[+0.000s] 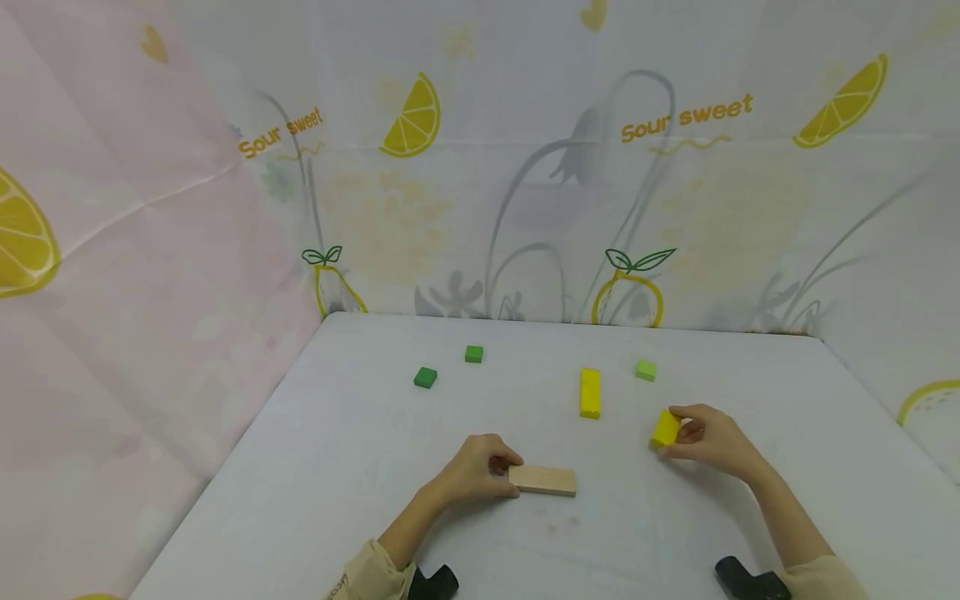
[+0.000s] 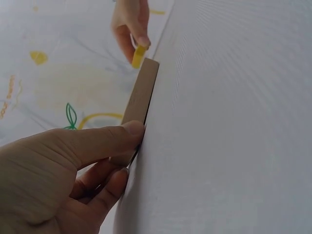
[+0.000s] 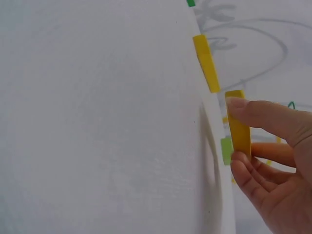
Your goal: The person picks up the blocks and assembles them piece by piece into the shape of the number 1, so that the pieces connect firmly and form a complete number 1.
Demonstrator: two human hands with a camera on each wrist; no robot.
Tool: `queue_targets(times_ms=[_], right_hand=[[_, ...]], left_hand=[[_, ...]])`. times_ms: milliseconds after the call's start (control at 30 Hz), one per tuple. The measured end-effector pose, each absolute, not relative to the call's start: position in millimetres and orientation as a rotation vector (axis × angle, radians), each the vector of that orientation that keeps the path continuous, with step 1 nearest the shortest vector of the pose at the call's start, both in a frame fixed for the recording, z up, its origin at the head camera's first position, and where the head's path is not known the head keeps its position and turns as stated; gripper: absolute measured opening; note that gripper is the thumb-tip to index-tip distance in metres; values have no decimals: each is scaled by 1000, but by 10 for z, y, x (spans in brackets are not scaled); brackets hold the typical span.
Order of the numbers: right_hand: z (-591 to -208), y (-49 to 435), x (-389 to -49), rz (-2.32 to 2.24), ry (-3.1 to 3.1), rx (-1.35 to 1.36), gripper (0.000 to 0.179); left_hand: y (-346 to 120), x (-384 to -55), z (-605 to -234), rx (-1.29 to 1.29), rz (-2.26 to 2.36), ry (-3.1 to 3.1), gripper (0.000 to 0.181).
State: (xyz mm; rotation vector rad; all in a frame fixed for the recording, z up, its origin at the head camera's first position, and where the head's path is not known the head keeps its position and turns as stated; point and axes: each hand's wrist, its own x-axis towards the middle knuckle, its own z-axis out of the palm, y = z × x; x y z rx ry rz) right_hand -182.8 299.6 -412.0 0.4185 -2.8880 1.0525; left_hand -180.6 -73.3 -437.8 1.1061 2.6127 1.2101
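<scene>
Near the front middle of the table, my left hand (image 1: 477, 472) pinches one end of a flat, plain wooden block (image 1: 543, 480) between thumb and fingers. In the left wrist view the block (image 2: 141, 92) points away from the hand (image 2: 63, 165). Over on the right, my right hand (image 1: 712, 442) holds a short yellow block (image 1: 664, 429) by its ends. The right wrist view shows that yellow block (image 3: 239, 126) between thumb and fingertips, close over the cloth. Beyond it lies a longer yellow block (image 1: 590, 393).
Two dark green blocks, one nearer (image 1: 425, 377) and one farther (image 1: 474, 354), lie at the back left. A light green block (image 1: 646, 370) sits behind my right hand. The white-covered table (image 1: 337, 400) ends at a printed cloth backdrop (image 1: 510, 167).
</scene>
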Motion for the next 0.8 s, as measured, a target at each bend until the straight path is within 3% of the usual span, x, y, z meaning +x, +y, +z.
queue_targets(times_ms=[800], right_hand=[[-4067, 2556, -1915, 1169, -2801, 607, 57]], left_hand=[[-704, -1819, -4439, 1099, 1245, 2594, 31]])
